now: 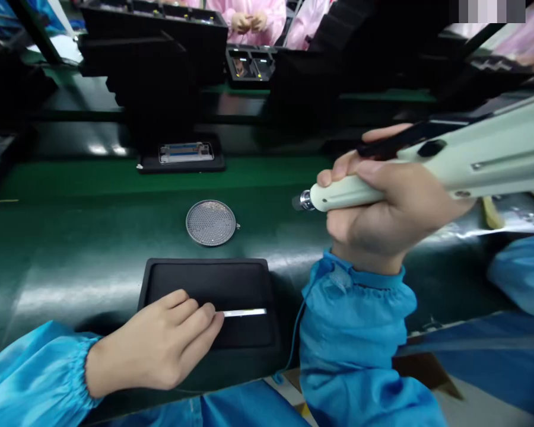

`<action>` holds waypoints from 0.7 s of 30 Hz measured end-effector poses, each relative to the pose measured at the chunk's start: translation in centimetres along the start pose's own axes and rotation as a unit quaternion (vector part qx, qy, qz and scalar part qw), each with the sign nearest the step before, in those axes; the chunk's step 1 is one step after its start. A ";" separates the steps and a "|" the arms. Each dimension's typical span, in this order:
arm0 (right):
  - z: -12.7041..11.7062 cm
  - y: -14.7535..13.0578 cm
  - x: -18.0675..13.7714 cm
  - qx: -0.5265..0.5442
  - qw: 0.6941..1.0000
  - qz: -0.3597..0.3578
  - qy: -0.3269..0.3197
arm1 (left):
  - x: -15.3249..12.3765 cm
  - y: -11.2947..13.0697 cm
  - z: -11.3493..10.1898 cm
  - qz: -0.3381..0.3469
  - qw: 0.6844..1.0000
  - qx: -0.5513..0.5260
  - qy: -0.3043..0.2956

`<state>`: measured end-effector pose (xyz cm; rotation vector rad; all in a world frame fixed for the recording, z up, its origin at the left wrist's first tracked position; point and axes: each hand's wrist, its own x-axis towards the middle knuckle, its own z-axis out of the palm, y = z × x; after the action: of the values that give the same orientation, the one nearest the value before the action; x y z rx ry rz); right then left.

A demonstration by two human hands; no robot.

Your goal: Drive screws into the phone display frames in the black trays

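Observation:
My right hand [382, 213] is closed around a pale green electric screwdriver [485, 154], held raised over the right of the bench. Its dark, metal-collared tip [303, 201] points left and touches nothing. Over a black rectangular mat [204, 279], my left hand [160, 338] has its fingers closed on a thin silvery piece [244, 312], seen edge-on; its kind cannot be made out, and the fingers hide its left end. Beyond the mat lies a round metal dish [210, 223] with a perforated-looking plate and tiny bright bits near its far rim.
Farther back on the green bench [93, 219], an opened phone [187, 152] rests in a black holder [178, 167]. Stacked black trays [155, 59] rise at the back. Across the bench is a person in pink [249, 29]. A blue sleeve [523, 273] shows at right.

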<state>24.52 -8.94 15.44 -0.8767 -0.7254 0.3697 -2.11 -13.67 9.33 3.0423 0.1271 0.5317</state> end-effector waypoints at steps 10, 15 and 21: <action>-0.7 -0.3 0.3 0.040 0.997 -0.062 0.003 | 0.3 -1.0 -0.5 -0.019 0.994 -0.098 -0.046; -0.7 -0.4 0.6 0.023 0.997 -0.072 -0.008 | 0.2 -1.1 -0.3 -0.026 0.992 -0.112 -0.048; -0.7 -0.1 0.7 -0.002 0.997 -0.079 -0.014 | 0.2 -1.2 0.0 0.009 0.993 -0.081 -0.086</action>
<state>25.53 -9.00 15.53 -0.8139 -0.8163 0.2399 -2.05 -12.44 9.33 2.9157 0.0482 0.2639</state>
